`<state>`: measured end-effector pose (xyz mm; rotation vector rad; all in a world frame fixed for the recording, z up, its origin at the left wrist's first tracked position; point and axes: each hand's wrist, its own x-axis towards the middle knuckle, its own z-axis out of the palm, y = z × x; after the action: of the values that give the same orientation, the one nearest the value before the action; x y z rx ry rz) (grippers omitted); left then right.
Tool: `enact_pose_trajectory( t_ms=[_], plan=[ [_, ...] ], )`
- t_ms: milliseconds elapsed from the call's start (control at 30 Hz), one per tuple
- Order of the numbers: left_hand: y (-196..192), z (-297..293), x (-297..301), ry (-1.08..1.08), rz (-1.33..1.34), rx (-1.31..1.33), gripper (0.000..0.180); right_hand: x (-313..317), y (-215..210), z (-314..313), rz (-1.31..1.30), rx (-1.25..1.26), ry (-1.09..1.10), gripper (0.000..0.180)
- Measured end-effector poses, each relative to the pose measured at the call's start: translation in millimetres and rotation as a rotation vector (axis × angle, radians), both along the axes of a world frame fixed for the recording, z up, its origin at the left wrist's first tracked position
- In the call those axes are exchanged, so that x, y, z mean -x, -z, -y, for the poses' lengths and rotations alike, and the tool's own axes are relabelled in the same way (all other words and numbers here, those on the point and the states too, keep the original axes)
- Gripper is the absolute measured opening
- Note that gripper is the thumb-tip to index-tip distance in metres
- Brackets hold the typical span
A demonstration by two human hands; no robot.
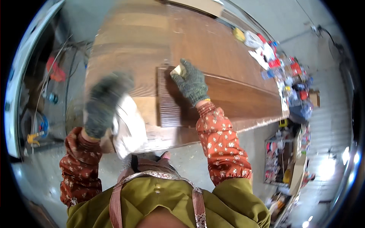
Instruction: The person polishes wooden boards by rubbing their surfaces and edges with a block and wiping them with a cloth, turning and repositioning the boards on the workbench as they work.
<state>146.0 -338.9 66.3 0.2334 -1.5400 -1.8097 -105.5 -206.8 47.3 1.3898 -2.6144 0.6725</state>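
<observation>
A dark green knitted glove covers my right hand, whose fingers close round a small pale-yellow block. That hand is over the left end of a brown wooden panel, which has a ridged edge and lies on the wooden tabletop. My left hand, gloved the same way, is smeared by motion above the table's near left part. Against its right side is a crumpled white cloth, partly blurred and reaching past the near table edge; the fingers are too blurred to show whether they grip it.
Bottles, bags and small red items crowd the table's right end. A long pale box lies at the far edge. Beyond the right side stands a loaded shelf rack. On the left are a metal-framed structure and a yellow-handled tool.
</observation>
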Motion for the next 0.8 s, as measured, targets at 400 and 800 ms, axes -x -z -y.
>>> enact_pose_trajectory(
  t_ms=[400,800],
  plan=[
    [61.7,-85.2,133.9,-0.248,0.631,1.367,0.063,29.8,-6.8,-394.9,0.395,0.699,0.637,0.056],
    [52.3,-210.3,307.4,-0.458,1.136,1.257,0.057,37.4,77.0,-682.7,0.344,1.228,1.145,0.051]
  ],
)
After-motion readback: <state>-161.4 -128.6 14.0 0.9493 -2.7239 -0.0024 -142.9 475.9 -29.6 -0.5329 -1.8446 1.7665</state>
